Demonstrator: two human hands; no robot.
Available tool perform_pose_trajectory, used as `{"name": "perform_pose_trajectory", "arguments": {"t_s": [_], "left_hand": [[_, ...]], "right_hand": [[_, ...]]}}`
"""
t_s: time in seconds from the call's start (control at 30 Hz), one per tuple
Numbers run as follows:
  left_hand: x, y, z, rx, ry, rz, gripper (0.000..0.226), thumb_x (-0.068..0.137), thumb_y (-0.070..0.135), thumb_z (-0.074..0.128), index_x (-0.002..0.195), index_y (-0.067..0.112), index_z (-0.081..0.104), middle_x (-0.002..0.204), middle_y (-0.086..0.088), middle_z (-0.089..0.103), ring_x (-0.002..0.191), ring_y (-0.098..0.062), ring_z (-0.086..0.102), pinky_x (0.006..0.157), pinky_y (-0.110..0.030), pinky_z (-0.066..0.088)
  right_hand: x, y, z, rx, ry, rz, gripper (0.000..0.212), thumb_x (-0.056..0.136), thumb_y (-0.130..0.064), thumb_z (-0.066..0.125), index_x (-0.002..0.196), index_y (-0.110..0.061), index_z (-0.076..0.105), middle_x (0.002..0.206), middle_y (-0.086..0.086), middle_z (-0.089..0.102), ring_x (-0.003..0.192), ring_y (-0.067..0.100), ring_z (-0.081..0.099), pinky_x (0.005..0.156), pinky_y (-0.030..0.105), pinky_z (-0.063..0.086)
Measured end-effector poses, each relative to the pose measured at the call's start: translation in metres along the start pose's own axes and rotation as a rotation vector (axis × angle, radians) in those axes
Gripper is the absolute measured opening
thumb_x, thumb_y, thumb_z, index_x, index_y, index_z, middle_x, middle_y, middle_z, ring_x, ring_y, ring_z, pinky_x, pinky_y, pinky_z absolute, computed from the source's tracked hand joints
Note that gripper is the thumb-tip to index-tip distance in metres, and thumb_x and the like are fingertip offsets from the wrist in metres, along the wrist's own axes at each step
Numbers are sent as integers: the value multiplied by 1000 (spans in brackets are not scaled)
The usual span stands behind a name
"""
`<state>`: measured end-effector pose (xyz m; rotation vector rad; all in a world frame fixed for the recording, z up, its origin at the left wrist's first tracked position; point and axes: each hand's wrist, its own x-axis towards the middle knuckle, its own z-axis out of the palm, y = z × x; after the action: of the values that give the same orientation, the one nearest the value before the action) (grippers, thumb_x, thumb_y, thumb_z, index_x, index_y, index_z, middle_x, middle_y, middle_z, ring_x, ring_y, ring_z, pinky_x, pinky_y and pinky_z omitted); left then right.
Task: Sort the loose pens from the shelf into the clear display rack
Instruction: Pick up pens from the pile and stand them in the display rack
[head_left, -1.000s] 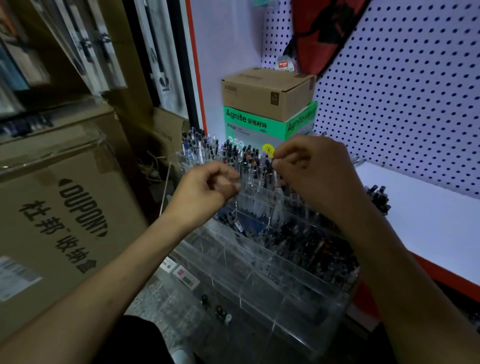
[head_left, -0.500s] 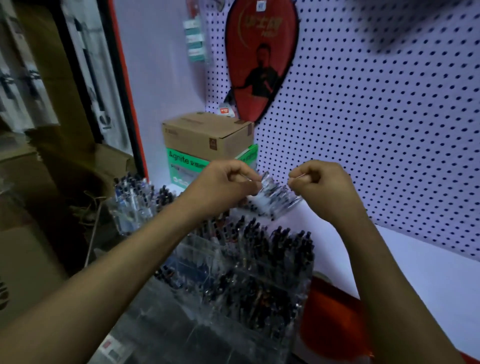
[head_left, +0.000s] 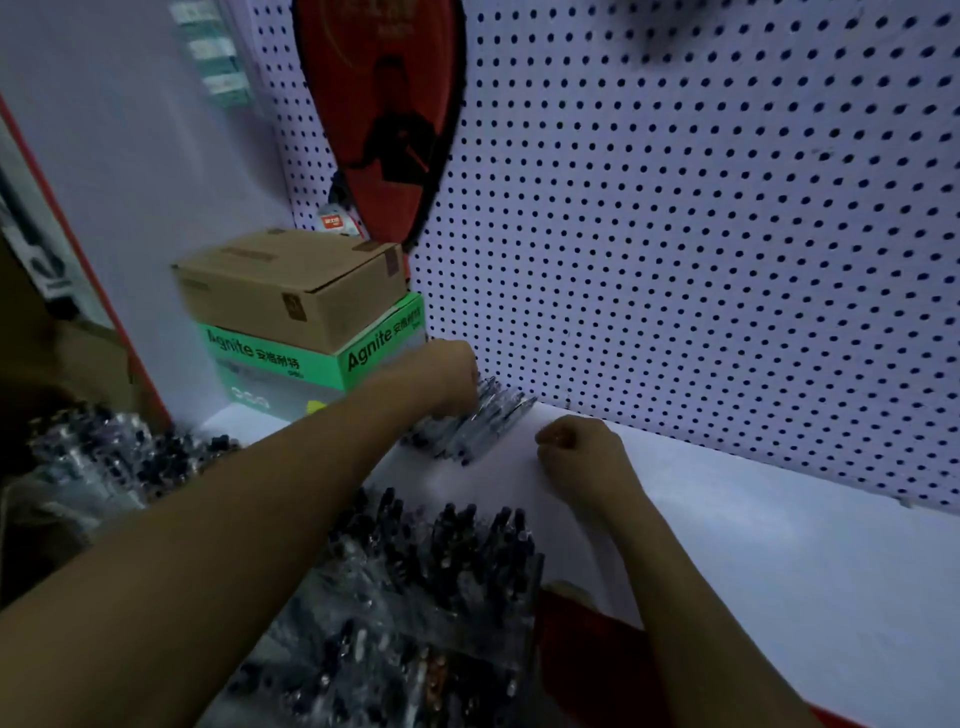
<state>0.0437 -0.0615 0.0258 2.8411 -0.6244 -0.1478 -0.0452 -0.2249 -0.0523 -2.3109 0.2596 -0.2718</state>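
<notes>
A bundle of loose clear pens (head_left: 483, 421) lies on the white shelf (head_left: 753, 545) against the pegboard. My left hand (head_left: 449, 379) reaches over the bundle's left end and grips it, its fingers hidden behind the back of the hand. My right hand (head_left: 579, 447) rests on the shelf just right of the pens, fingers curled into a fist with nothing visible in it. The clear display rack (head_left: 530, 618), packed with upright dark-capped pens (head_left: 447, 540), stands below my forearms at the shelf's front edge.
A brown carton (head_left: 291, 286) sits stacked on a green Agnite box (head_left: 291, 358) at the shelf's back left corner. A red racket cover (head_left: 384, 114) hangs on the pegboard (head_left: 701, 234). A second clear holder of pens (head_left: 98, 457) stands at the left.
The view has swung up and right, from the rack to the shelf. The pen bundle held up between both hands now lies on the shelf; my right hand has let go of it.
</notes>
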Motion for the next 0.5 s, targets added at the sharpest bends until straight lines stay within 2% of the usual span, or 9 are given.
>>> {"name": "perform_pose_trajectory", "arguments": {"t_s": [0.17,0.27,0.33,0.4,0.43,0.5], "left_hand": [[6,2,22,104,-37,-1,31,87,27,70,71,5,55,75,-26,50,69,-23,58,65,-39,53],[7,3,30,145,-60,-6,40,88,27,67,62,11,41,63,-11,45,54,-19,47,47,-31,39],[9,4,33,140,-74,-1,40,89,22,64,60,11,39,63,-6,42,52,-18,42,47,-29,33],[9,5,32,142,-92,3,40,89,19,64,59,12,38,61,-5,38,50,-17,37,47,-33,36],[7,6,30,136,-101,2,39,89,19,64,59,13,40,60,-4,36,50,-16,34,51,-38,42],[4,7,25,126,-102,13,36,91,20,62,61,13,45,58,-4,33,49,-14,29,57,-40,47]], "right_hand": [[15,12,9,-17,53,-24,23,92,-15,55,110,-19,70,113,5,68,90,19,61,80,30,51],[19,16,17,-114,79,-20,26,95,-24,54,120,-22,62,109,4,66,84,20,57,74,30,48],[18,16,24,-194,92,-30,29,96,-28,54,125,-24,57,100,1,66,78,18,56,69,28,46],[17,14,30,-268,110,-74,32,96,-29,53,127,-25,55,94,-1,65,79,18,59,66,27,46],[16,13,32,-294,110,-98,33,96,-28,52,128,-25,54,95,-1,65,79,19,59,65,26,43],[14,12,34,-354,96,-135,39,97,-28,47,136,-27,48,103,1,64,84,22,61,64,26,37]]}}
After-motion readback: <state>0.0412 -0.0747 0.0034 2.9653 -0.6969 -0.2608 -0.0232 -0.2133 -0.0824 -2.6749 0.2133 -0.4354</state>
